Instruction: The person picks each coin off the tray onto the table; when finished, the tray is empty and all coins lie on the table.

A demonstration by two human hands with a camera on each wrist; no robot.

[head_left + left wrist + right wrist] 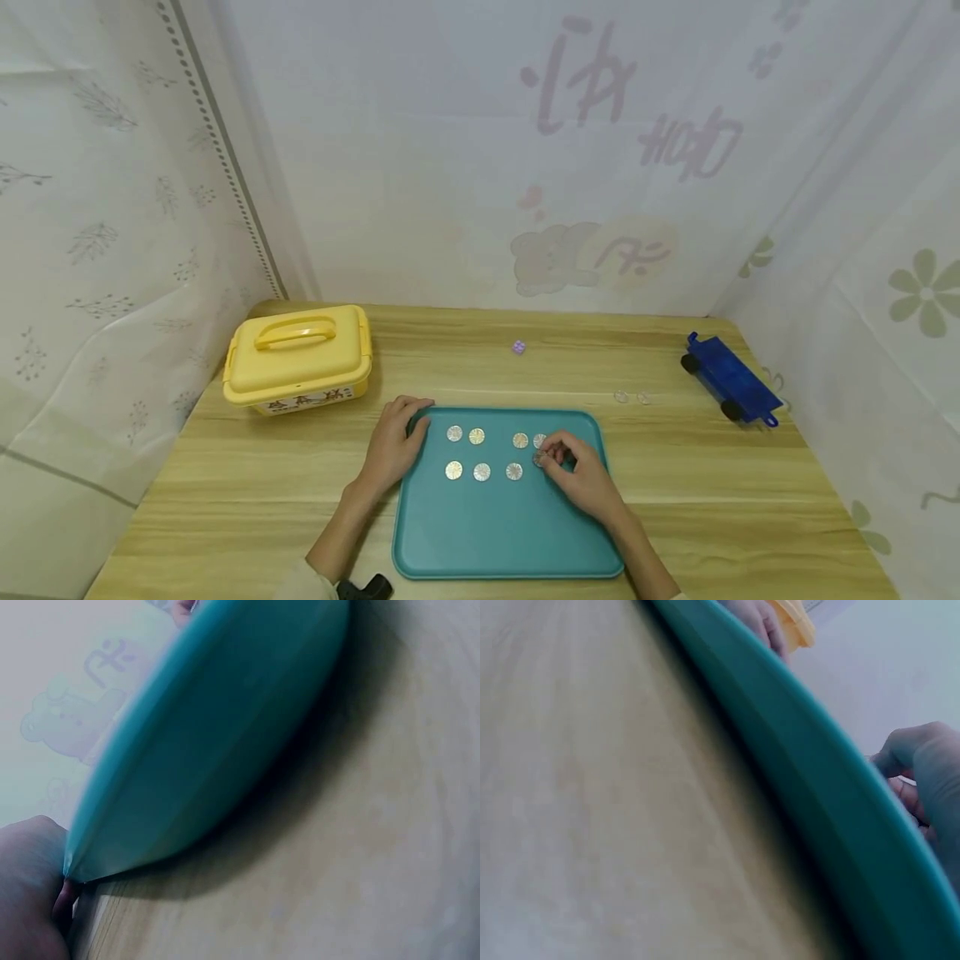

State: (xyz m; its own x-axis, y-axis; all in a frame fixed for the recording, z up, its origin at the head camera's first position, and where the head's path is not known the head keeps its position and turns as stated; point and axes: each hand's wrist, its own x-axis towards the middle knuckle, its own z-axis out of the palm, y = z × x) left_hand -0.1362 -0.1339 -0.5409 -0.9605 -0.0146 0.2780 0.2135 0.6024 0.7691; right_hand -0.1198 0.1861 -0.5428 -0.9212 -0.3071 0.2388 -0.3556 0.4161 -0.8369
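A teal tray point(510, 533) lies on the wooden table with several small round coin-like discs on it, some silvery, some golden, in two rough rows. At its far left corner my left hand point(396, 442) grips the rim, thumb on one side and fingers on the other. The left wrist view has that hand point(30, 889) at the rim, a fingertip showing below it. Over the tray's right part, my right hand point(581, 475) pinches a disc point(538, 459) between thumb and fingertips, close by a silvery disc point(539, 440). Curled fingers of the right hand point(930, 776) show beyond the rim in the right wrist view.
A yellow lidded box point(300, 358) with a handle stands at the back left. Behind the tray lie a small purple piece point(519, 347) and two clear discs point(621, 397). A blue wheeled toy cart point(731, 379) is at the right. Patterned cloth point(450, 167) hangs around the table.
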